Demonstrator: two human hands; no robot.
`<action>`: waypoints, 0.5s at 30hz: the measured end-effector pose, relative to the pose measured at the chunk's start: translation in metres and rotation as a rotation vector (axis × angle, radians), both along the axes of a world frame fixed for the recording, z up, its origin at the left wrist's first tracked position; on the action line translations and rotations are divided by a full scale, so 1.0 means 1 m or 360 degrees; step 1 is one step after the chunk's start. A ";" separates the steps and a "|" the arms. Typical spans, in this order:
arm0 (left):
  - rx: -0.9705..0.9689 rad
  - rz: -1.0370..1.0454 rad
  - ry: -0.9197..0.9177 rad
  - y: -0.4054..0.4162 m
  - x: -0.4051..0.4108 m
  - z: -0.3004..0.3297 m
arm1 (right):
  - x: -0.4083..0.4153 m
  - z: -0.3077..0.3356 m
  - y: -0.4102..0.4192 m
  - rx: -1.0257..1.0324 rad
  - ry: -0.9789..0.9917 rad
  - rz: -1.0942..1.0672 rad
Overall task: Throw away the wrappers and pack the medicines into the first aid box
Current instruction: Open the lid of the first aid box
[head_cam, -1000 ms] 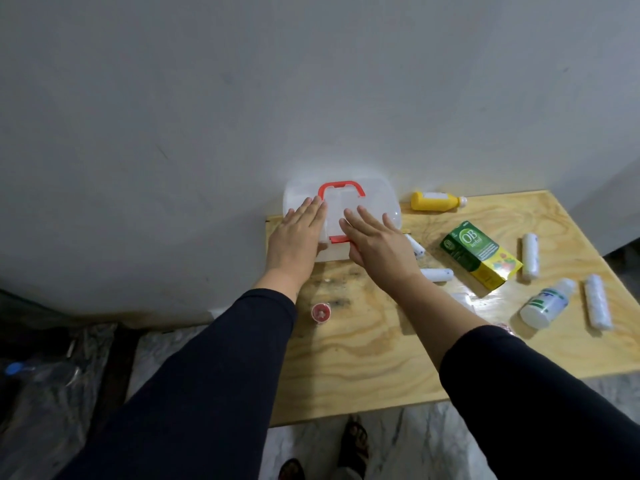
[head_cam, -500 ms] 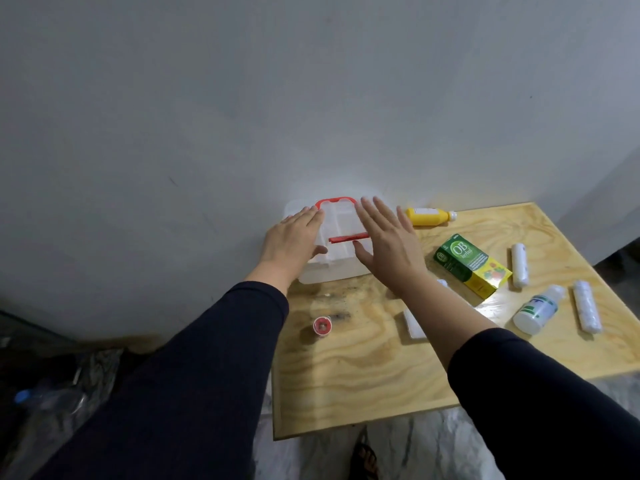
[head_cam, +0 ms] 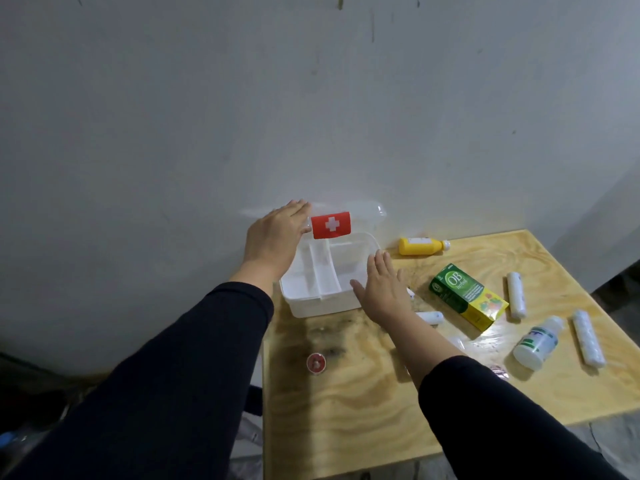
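The white first aid box (head_cam: 320, 304) stands open at the table's back left corner, its divided inside showing nothing in it. Its translucent lid (head_cam: 363, 211), with a red cross label (head_cam: 330, 224), is tipped up against the wall. My left hand (head_cam: 275, 237) lies on the lid's left part and holds it back. My right hand (head_cam: 382, 289) hovers flat by the box's right front rim, fingers apart, holding nothing. To the right lie a yellow bottle (head_cam: 420, 245), a green and yellow carton (head_cam: 467, 296), a white bottle (head_cam: 536, 342) and two white rolls (head_cam: 516, 299) (head_cam: 587, 337).
A small red round tin (head_cam: 316, 362) sits on the plywood table (head_cam: 346, 410) in front of the box. A small white tube (head_cam: 431, 317) and a clear wrapper (head_cam: 457, 341) lie beside my right forearm. The grey wall stands right behind the box. The floor drops off at the left.
The box lid has swung from shut to upright against the wall. My left hand went up with it; my right hand came off the lid to the box's right front rim.
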State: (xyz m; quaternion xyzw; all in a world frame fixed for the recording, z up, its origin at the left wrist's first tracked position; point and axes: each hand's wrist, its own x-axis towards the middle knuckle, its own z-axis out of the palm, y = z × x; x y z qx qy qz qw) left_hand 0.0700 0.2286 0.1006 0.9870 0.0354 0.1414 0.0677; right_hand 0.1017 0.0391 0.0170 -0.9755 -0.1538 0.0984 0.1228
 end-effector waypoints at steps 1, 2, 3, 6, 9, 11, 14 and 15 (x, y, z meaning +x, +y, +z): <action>-0.0012 0.0005 -0.0010 0.001 0.003 0.001 | -0.001 -0.001 0.000 -0.0017 0.0003 -0.0009; -0.0021 0.0019 -0.0022 0.001 0.006 0.002 | -0.002 -0.002 0.000 -0.0028 0.0003 -0.0020; -0.0027 0.0034 -0.0027 0.001 0.009 0.004 | -0.005 -0.002 -0.001 -0.0029 0.0005 -0.0031; -0.0057 0.0063 -0.0019 0.002 0.019 0.011 | -0.016 -0.001 -0.007 0.0001 0.0019 -0.0067; -0.0140 0.0093 0.0022 0.000 0.029 0.017 | -0.027 -0.002 -0.013 0.0013 0.0019 -0.0106; -0.0156 0.0130 0.0051 -0.003 0.032 0.020 | -0.032 -0.003 -0.017 0.0018 0.0027 -0.0115; -0.0086 0.0162 0.0089 -0.004 0.032 0.023 | -0.034 -0.001 -0.020 0.0018 0.0040 -0.0099; -0.0077 0.0171 0.0084 -0.004 0.031 0.024 | -0.033 0.000 -0.020 0.0012 0.0042 -0.0093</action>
